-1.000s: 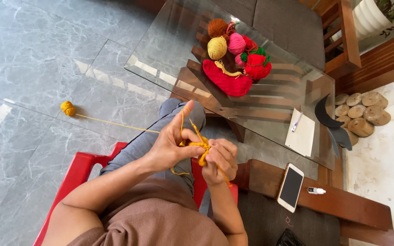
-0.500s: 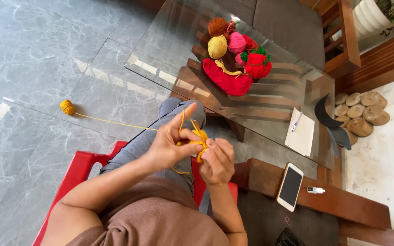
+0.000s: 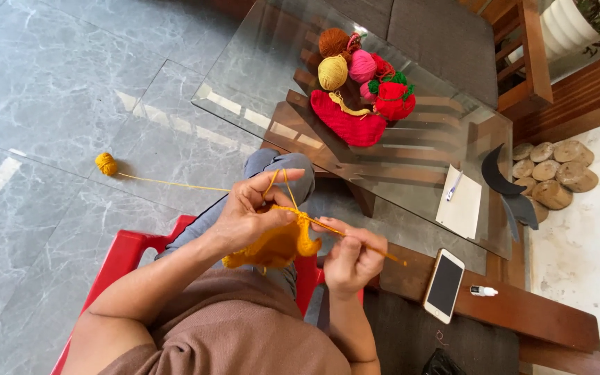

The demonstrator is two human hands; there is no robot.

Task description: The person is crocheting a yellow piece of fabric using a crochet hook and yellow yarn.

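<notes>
Seated on a red chair (image 3: 123,253) beside a glass table (image 3: 258,76), crocheting over the lap. Left hand (image 3: 248,215) closed on the orange crochet piece (image 3: 276,244), thumb and fingers pinching its upper edge, index finger raised with a strand of orange yarn (image 3: 175,183) looped over it. Right hand (image 3: 348,260) closed around a thin crochet hook (image 3: 355,242), fingers curled tight on the shaft, tip of the hook pushed into the edge of the piece just beside the left thumb. Piece hanging between the two hands, below the left palm, short of the table's near edge. Yarn running from the raised finger out across the grey marble floor (image 3: 50,104) to a small orange yarn ball (image 3: 106,164), well apart from the table, off its near corner.

On the table, toward its far side: a cluster of yarn balls (image 3: 347,61) in brown, yellow and pink, a red knitted piece (image 3: 347,123) and a red-and-green knitted strawberry shape (image 3: 394,97), all touching or nearly so. Nearer the table's right end, a white notepad (image 3: 461,208) with a pen (image 3: 454,186) lying on it. Past the table's near right corner, on a wooden ledge (image 3: 522,312): a phone (image 3: 444,285) lying with its dark screen upward, a small white bottle (image 3: 484,291) just beside it.
</notes>
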